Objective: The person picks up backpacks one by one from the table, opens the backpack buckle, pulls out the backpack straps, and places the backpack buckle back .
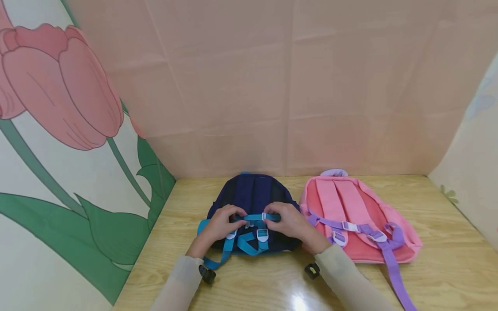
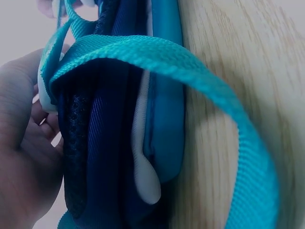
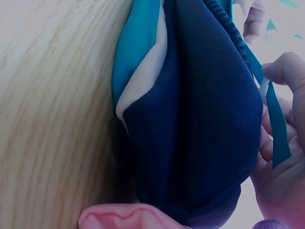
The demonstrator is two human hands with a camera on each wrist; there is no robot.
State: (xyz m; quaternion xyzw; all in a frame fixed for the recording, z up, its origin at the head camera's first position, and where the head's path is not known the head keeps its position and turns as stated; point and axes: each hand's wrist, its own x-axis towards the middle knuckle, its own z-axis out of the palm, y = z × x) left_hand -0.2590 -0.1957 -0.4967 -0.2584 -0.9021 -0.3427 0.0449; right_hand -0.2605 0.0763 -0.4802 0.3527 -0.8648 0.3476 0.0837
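Note:
A navy backpack (image 1: 278, 190) lies on the table with its shoulder straps facing up. Across them runs a teal chest strap (image 1: 253, 217), and both hands are at it. My left hand (image 1: 222, 222) pinches its left end between thumb and fingers. The strap's right part is held by my right hand (image 1: 287, 220), just beside a small white slider (image 1: 263, 216). Below the hands, teal webbing (image 1: 249, 247) hangs in loops from white strap adjusters (image 1: 262, 235). In the right wrist view a loose strap tail (image 3: 279, 129) hangs past the fingers.
Close on the right lies a pink backpack (image 1: 393, 220) with purple straps (image 1: 394, 268), one trailing toward the front edge. Both bags rest on a wood-grain table (image 1: 171, 259). A pinkish-brown sheet (image 1: 249, 86) stands behind, and a tulip-painted wall (image 1: 50, 172) at the left.

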